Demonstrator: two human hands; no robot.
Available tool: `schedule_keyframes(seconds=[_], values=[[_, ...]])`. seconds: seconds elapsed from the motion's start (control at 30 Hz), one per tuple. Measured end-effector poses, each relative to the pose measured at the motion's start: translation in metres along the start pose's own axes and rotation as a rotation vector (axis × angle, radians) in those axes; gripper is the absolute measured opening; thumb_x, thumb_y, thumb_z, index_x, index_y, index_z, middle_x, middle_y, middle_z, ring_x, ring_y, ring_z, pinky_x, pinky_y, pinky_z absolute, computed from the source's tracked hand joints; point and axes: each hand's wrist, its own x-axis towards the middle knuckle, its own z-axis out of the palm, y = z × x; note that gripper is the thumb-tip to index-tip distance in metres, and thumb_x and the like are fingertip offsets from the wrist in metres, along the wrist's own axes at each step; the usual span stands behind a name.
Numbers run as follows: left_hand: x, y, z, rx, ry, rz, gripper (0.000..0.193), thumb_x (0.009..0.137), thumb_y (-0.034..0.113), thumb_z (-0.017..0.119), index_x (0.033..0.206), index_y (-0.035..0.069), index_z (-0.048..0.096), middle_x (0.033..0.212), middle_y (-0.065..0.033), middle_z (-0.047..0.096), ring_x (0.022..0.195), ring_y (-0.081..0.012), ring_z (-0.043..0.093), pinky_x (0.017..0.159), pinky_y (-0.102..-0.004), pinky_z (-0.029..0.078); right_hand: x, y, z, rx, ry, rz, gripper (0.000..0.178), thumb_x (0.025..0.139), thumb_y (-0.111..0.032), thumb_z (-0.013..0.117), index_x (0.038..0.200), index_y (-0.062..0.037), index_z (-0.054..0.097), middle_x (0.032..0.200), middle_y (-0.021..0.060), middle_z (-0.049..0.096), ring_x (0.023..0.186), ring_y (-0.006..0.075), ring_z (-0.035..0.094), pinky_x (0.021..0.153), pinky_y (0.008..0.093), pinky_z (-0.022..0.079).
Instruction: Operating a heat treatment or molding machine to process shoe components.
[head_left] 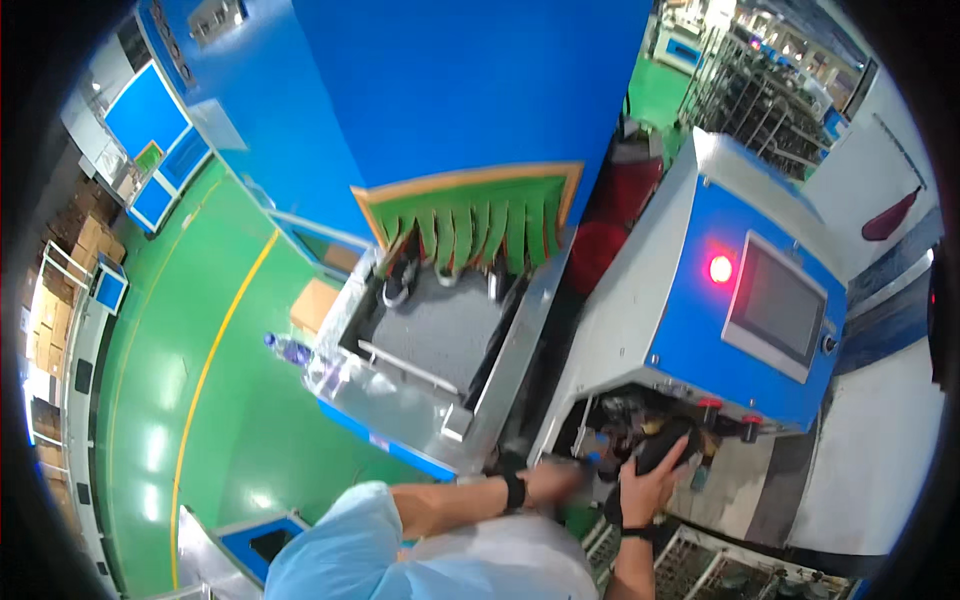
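My right hand [645, 492] is closed on a black, shoe-like piece [660, 446] at the open underside of the blue and white machine [620, 345], its fingers along the piece's side. To its left, my left hand [553, 483] reaches toward the same opening. It is smeared by motion, and its fingers cannot be made out. Dark bands circle both wrists. Inside the opening, dark machine parts [615, 412] are partly hidden behind the piece and my right hand.
A conveyor [430, 325] carries dark shoes [398, 285] out from under a green strip curtain [470, 225]. A purple-capped bottle [288, 348] lies at its left edge. A red lamp [720, 268] glows beside the machine's screen [775, 305]. Metal racks [690, 565] stand below right.
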Motion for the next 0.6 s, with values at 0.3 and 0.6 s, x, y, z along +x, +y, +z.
schedule_keyframes(seconds=[0.3, 0.6], values=[[-0.035, 0.046, 0.029, -0.11, -0.44, -0.443, 0.105, 0.081, 0.086, 0.049, 0.146, 0.004, 0.035, 0.09, -0.0175, 0.069, 0.07, -0.0209, 0.07, 0.058, -0.0294, 0.054, -0.178, 0.066, -0.054, -0.187, -0.29, -0.171, 0.081, 0.078, -0.026, 0.078, 0.149, -0.0052, 0.045, 0.141, 0.0364, 0.042, 0.125, 0.0508, 0.052, 0.1, 0.0512, 0.047], [-0.042, 0.023, 0.015, 0.123, -0.41, -0.535, 0.049, 0.094, 0.047, 0.063, 0.127, 0.011, 0.064, 0.113, -0.0011, 0.068, 0.091, -0.0176, 0.065, 0.081, -0.035, 0.056, -0.128, 0.076, -0.026, 0.786, -0.449, 0.625, 0.087, 0.095, -0.03, 0.07, 0.159, -0.0027, 0.017, 0.146, 0.0204, 0.048, 0.124, 0.0241, 0.054, 0.099, 0.0345, 0.047]])
